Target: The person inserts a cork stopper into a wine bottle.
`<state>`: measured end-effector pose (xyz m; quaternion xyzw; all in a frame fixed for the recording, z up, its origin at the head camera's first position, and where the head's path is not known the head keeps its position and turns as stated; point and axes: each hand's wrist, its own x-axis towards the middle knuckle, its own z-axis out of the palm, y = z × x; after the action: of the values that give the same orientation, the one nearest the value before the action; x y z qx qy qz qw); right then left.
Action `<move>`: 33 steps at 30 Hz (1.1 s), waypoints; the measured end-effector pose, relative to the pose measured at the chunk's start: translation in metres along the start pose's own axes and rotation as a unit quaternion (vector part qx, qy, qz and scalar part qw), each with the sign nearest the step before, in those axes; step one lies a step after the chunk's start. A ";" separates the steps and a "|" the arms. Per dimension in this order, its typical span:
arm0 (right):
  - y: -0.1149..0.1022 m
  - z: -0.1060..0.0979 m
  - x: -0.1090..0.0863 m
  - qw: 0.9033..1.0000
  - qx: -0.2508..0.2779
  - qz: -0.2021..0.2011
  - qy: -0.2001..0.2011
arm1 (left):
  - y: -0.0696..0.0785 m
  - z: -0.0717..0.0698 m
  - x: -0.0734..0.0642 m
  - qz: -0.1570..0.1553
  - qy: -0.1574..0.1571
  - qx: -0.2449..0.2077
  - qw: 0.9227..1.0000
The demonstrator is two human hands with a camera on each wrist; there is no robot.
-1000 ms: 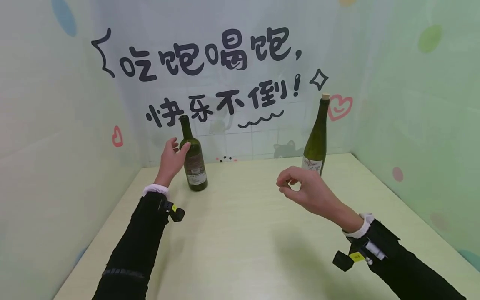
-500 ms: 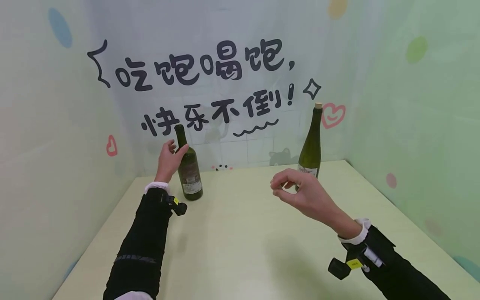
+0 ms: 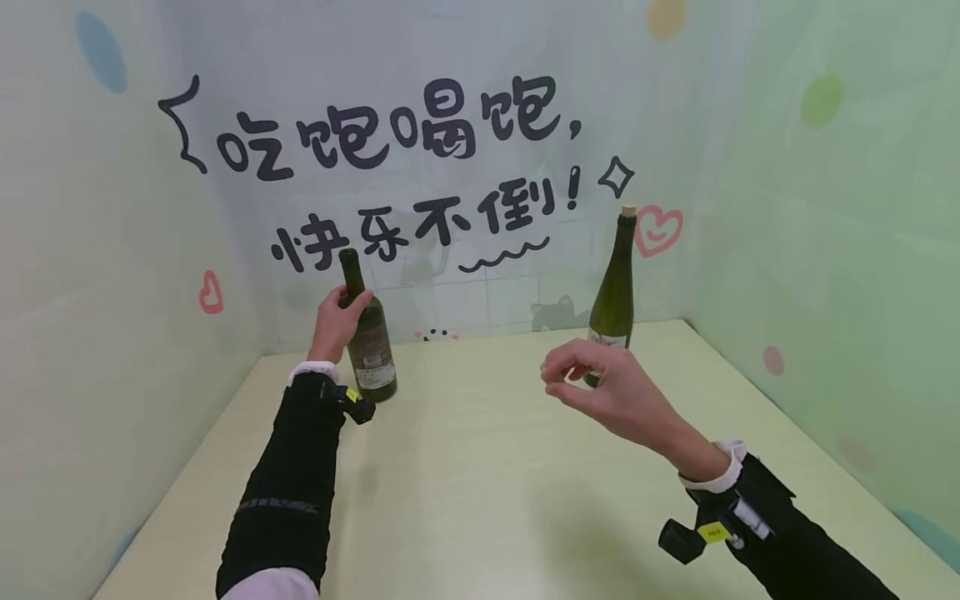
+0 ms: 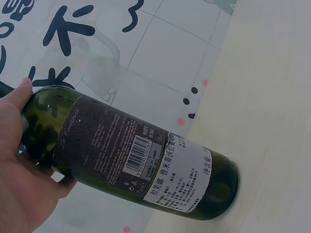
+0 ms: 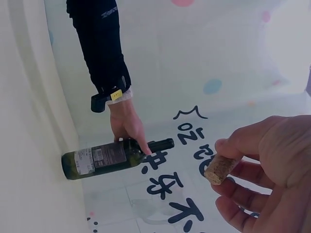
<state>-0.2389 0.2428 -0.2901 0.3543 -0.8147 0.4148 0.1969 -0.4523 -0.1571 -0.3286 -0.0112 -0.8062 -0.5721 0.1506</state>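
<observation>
From where I stand, the person's left arm reaches out nearly straight, its black sleeve [image 3: 288, 467] running up from the near edge of the worktop [image 3: 465, 467] towards the far left corner. There the left hand [image 3: 335, 327] grasps a dark-labelled bottle [image 3: 371, 350] at its shoulder and lower neck, the thumb lying across the near side and the fingers reaching round behind. That green bottle stands with its base on the worktop, close to the far edge, its back label with a barcode and a white sticker turned towards the person.

The right forearm slants in from the near right corner, and the right hand [image 3: 615, 387] is held up above the worktop, right of the middle, the wrist bent and the palm facing inward. It pinches a small cork [image 5: 219, 170] between the thumb and fingertips — one end pokes out clear of the grip — while the other fingers curl loosely below.

Beyond that hand, towards the far right corner, stands a slimmer bottle [image 3: 613, 308], also green, with a pale stopper [image 3: 628, 211] in its mouth; the hand partly hides its lower end. A small black camera sits at each wrist.
</observation>
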 end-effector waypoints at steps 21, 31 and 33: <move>0.001 -0.008 -0.003 1.000 -0.002 0.012 0.002 | 0.003 -0.001 -0.009 -0.003 -0.044 0.036 0.998; -0.004 -0.008 -0.004 1.000 -0.017 0.009 0.012 | 0.000 -0.006 -0.022 0.001 -0.119 0.004 0.993; -0.010 -0.008 -0.003 1.000 -0.018 0.005 0.016 | 0.001 -0.008 -0.026 0.005 -0.127 0.014 0.992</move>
<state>-0.2293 0.2466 -0.2812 0.3402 -0.8204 0.4066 0.2142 -0.4253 -0.1598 -0.3318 -0.0855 -0.8267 -0.5539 0.0504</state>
